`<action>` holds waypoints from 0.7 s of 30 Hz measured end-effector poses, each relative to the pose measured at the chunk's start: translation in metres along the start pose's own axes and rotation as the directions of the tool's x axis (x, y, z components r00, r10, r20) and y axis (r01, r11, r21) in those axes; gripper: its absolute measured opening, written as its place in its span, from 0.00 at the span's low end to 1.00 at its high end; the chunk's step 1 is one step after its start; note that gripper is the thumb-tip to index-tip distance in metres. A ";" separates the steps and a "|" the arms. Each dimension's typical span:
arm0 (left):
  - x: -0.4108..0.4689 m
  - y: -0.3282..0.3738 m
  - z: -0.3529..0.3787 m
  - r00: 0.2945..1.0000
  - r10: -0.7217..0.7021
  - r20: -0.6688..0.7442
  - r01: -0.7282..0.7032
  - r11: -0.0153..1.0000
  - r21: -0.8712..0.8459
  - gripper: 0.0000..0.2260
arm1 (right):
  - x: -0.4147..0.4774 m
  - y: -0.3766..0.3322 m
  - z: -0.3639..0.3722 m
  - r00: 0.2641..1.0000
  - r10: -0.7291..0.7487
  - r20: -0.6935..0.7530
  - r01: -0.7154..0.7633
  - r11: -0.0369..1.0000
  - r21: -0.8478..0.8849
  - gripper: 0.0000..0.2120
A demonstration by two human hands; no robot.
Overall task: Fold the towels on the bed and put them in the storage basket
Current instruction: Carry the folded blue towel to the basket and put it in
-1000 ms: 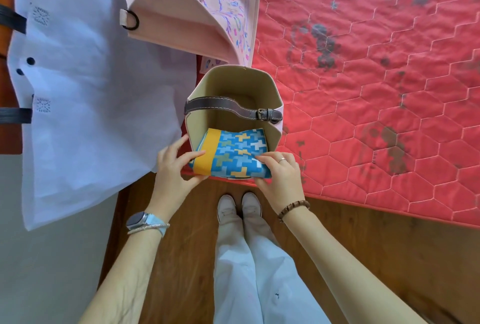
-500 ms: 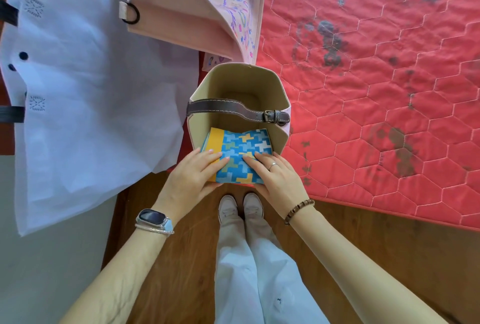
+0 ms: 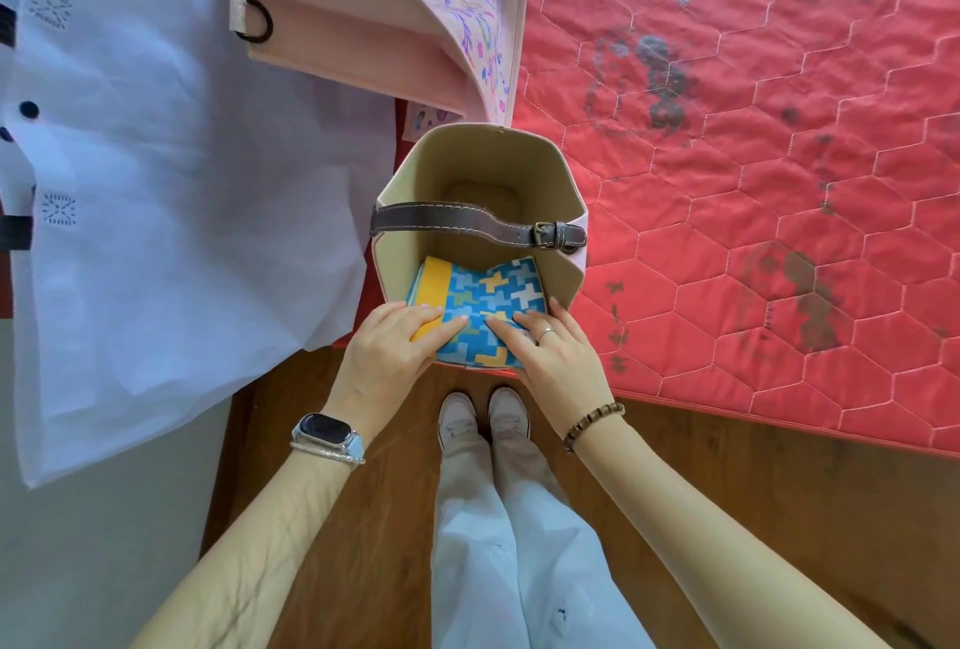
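Both hands have shifted since 1.0 s ago from the side edges of the folded blue, yellow and white cross-patterned towel (image 3: 483,295) onto its top face. Over the last 0.5 s hands and towel have kept nearly the same place.

Location: the towel lies tilted in the near part of the beige-lined, pink-walled hexagonal storage basket (image 3: 563,279). Its far edge sits below the brown leather buckled strap (image 3: 457,219) that spans the opening, and its near edge overhangs the near rim. The basket stands on the red hexagon-quilted bed cover (image 3: 753,243), close to the bed's edge.

Grip: the left hand (image 3: 389,357) rests its straight fingers on the yellow band. The right hand (image 3: 558,362) lays straight fingers on the patterned area. Both press down rather than clasp, and the 2 thumbs are hidden, so any hold beneath the near edge cannot be confirmed.

Handling, as a judgement: the towel appears light, soft and limp, and its far edge already sags in the middle. A 1-point pinch would probably let the layers fan open. Flat palms over the top, or a hold on both side edges close to the fold, should keep the stack together while it slides under the strap.
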State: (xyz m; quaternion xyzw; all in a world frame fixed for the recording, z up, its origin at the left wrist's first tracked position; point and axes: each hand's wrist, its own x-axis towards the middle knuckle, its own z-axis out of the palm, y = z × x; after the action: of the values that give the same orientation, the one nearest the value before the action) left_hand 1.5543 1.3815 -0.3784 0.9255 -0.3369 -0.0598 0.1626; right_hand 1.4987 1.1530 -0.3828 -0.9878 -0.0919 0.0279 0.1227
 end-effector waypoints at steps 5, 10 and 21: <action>0.006 0.004 -0.002 0.998 -0.046 0.039 0.046 0.999 -0.006 0.27 | 0.007 -0.004 0.004 0.999 0.035 -0.012 -0.035 0.999 -0.014 0.26; 0.005 -0.004 -0.007 0.994 0.024 0.107 -0.022 1.000 -0.017 0.26 | 0.000 0.000 -0.002 1.000 -0.020 -0.003 0.020 1.000 -0.024 0.22; 0.011 -0.004 0.008 0.986 -0.050 0.162 0.041 0.997 0.058 0.21 | 0.011 -0.003 0.007 0.999 0.003 0.049 0.003 0.992 -0.130 0.17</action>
State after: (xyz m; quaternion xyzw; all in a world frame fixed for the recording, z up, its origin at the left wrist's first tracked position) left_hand 1.5635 1.3750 -0.3869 0.9290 -0.3293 -0.1299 0.1077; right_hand 1.5088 1.1596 -0.3890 -0.9927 -0.0965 0.0463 0.0559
